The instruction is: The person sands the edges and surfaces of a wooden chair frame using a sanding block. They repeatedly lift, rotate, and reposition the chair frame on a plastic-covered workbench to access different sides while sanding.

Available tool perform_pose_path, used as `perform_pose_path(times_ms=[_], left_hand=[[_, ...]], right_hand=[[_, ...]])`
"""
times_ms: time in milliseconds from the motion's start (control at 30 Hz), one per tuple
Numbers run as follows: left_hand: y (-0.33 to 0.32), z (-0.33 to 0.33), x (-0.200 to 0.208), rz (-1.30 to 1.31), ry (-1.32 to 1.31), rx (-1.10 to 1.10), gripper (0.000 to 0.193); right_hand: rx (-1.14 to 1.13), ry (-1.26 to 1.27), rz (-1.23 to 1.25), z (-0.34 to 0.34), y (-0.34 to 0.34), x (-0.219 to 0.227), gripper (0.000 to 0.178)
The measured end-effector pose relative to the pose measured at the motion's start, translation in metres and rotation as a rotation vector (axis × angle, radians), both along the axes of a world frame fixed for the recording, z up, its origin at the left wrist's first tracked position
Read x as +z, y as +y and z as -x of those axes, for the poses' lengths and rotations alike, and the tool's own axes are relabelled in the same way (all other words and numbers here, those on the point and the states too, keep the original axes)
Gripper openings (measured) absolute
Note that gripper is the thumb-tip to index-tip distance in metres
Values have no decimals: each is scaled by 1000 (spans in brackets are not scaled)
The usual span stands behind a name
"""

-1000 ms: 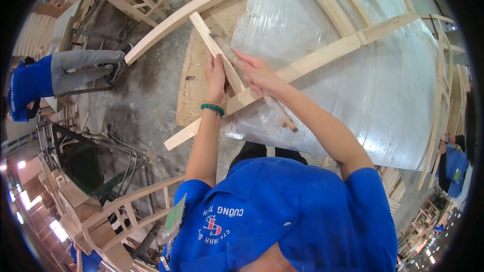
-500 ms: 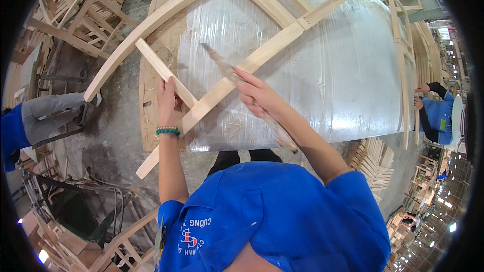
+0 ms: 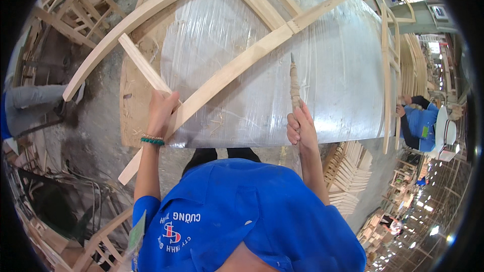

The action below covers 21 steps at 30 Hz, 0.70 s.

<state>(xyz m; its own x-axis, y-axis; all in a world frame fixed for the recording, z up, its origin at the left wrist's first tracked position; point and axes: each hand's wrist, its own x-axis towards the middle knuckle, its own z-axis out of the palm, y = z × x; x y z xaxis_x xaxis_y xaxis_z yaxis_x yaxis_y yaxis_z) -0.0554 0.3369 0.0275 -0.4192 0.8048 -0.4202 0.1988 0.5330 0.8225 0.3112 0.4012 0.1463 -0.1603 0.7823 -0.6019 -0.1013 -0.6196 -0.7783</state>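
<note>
A pale wooden frame with curved rails, likely a chair part, lies across the plastic-covered table. My left hand is closed round the near end of its short crosspiece, close to where that meets the long rail; the fingertips are partly hidden. To the right of the frame, my right hand grips a long, thin tool with a wrapped shaft and a narrow dark metal tip. The tool points away from me, apart from the frame. Its lower end is hidden behind my hand and forearm.
Wood shavings lie near the table's front edge. At the right, another wooden frame stands by a co-worker in blue. Stacked curved wooden parts are at the lower right. A person's grey-trousered leg shows at the left.
My right hand has moved right, off the frame's long rail, and the tool has swung to point straight away from me. My left hand has slid down the crosspiece toward the long rail.
</note>
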Motion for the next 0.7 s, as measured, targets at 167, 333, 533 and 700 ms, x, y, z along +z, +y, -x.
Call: perform_pose_path(times_ms=[167, 333, 533, 700], left_hand=[[-68, 6, 7, 103, -74, 66, 42], [-80, 57, 24, 64, 168, 59, 55], [4, 138, -14, -113, 423, 401, 46], [28, 154, -34, -85, 418, 483, 44]], right_hand=[[285, -218, -88, -21, 12, 22, 49], [912, -420, -138, -4, 58, 49, 45], [1634, -603, -294, 85, 125, 58, 43], [1881, -584, -397, 123, 172, 37, 39]])
